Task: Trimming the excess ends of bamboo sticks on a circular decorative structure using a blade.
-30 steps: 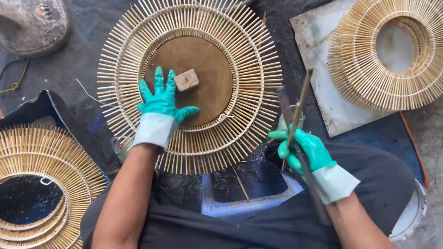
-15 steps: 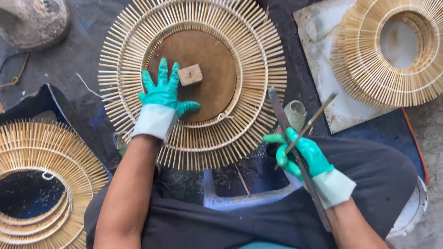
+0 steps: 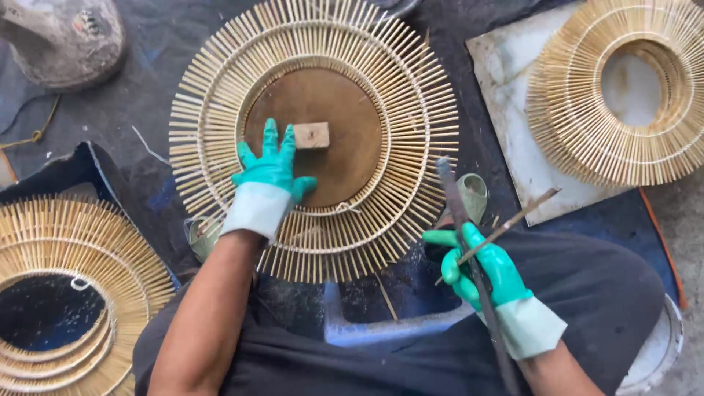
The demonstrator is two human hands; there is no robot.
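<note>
**Gloved hands at the sunburst frame**

We are pressing our left hand, in a green glove, flat with fingers spread on the brown round disc at the middle of the bamboo sunburst frame; the fingertips are lying just beside a small wooden block sitting on that disc. Our right hand, gloved too, is closing around a long dark blade and a thin bamboo stick, which are crossing above the fingers. The frame is lying in the middle of the dark floor, just beyond our knees. A stack of similar frames is resting far right on a pale board, and another stack is sitting near left.
</note>
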